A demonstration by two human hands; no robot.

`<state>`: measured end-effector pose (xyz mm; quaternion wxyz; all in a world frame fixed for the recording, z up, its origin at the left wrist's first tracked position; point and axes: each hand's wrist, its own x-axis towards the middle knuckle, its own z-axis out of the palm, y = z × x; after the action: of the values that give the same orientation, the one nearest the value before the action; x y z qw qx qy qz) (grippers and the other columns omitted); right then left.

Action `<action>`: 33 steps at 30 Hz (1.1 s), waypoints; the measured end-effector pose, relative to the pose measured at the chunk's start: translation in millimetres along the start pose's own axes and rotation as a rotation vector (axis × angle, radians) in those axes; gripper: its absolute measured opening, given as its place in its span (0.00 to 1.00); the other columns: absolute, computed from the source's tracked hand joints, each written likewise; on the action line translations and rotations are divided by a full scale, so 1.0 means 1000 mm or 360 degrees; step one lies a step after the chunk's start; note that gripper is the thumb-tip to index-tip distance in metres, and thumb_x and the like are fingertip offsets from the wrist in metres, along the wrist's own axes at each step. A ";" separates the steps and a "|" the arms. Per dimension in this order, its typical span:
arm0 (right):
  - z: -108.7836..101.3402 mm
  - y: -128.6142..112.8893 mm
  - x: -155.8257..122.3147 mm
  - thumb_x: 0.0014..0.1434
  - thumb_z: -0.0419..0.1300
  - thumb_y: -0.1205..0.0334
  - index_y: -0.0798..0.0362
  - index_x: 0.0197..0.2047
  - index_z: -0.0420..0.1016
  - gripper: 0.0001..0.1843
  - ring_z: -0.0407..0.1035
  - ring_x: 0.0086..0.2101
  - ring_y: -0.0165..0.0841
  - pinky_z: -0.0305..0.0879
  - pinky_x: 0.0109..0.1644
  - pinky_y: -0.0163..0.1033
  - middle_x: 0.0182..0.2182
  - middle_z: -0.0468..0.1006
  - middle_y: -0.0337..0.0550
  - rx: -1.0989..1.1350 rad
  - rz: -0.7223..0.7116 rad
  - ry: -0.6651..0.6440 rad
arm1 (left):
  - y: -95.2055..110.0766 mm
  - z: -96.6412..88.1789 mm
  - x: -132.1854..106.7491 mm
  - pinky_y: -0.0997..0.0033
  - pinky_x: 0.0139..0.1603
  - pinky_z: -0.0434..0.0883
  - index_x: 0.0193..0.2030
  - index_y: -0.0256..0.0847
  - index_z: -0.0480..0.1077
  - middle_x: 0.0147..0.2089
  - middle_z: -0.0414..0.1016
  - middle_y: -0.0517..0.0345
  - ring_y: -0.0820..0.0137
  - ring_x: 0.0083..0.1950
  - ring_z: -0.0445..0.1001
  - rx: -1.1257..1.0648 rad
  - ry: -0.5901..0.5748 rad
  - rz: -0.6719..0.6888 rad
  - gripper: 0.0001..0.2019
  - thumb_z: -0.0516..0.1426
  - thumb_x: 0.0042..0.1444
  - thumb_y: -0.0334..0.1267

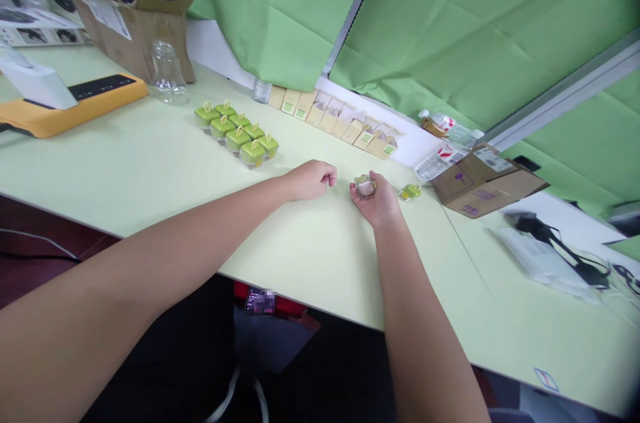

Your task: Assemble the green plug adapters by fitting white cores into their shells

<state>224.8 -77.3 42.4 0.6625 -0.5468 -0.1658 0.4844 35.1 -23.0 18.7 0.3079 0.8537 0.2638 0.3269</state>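
Where the centre of the frame gives way to its right half, a small clear container (365, 187) sits in the person's right hand (382, 202), above the pale surface (310, 246). That hand is partly open, palm turned up, with its thumb and fingers curved around the container's sides. Just left of it, near the middle of the frame, the left hand (311, 181) has its fingers curled inward; whether it has hold of anything cannot be told. Near the right hand, on its right, a small green item (410, 192) lies on the surface.

Left of centre, eight containers with green lids (237, 138) stand close together in two rows, each lid topped by a pale loop. Behind the hands, a row of small cardboard boxes (343, 120) runs along the back edge, below green cloth (300, 16). Right of centre, clear plastic bottles (445, 155) lie beside a larger cardboard box (485, 180); farther right are a clear plastic bag (543, 263) and a black cable (570, 258).

At the upper left, a clear bottle (167, 73) stands before an open carton (117, 33), near an orange power strip (95, 106) bearing a white plug (43, 83). At the lower middle, below the surface's edge, a phone (259, 302) shows a lit screen.
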 end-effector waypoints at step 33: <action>0.000 0.000 0.000 0.64 0.57 0.63 0.50 0.34 0.68 0.05 0.73 0.25 0.29 0.76 0.27 0.32 0.24 0.74 0.36 -0.0063 0.0010 -0.0046 | 0.000 -0.001 0.000 0.71 0.33 0.63 0.34 0.39 0.75 0.30 0.73 0.58 0.70 0.32 0.68 0.0018 -0.0035 -0.0021 0.14 0.51 0.46 0.22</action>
<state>224.8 -77.2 42.1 0.6475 -0.5532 -0.1831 0.4911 34.0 -23.1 19.7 0.3083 0.8572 0.2679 0.3138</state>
